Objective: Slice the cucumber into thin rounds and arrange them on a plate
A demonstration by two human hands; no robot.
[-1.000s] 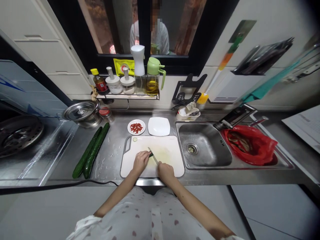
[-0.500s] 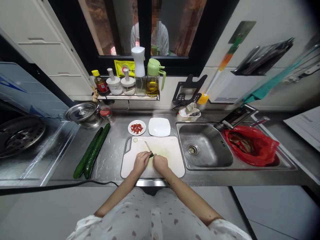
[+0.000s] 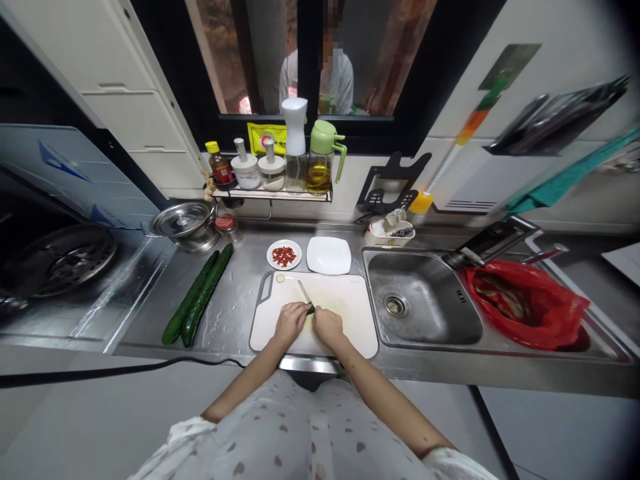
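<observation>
Over the white cutting board (image 3: 357,327), my right hand (image 3: 327,325) is closed round the handle of a knife (image 3: 303,291), whose blade points away and to the left. My left hand (image 3: 291,321) has its fingers closed on a small dark green cucumber piece (image 3: 311,309) right beside the blade. Most of that piece is hidden by my fingers. A thin pale cucumber slice (image 3: 280,279) lies at the board's far left corner, near its handle slot. Two whole cucumbers (image 3: 207,293) lie side by side on the counter to the left.
Behind the board stand a small plate of chopped red pieces (image 3: 284,256) and a white square plate (image 3: 329,255). A sink (image 3: 425,320) and a red plastic bag (image 3: 530,310) are to the right. A lidded pot (image 3: 185,223) stands back left, below a condiment shelf (image 3: 280,195).
The whole view has swung slightly left, so everything sits further right in the picture. Both hands keep their grip, with little visible movement over the board.
</observation>
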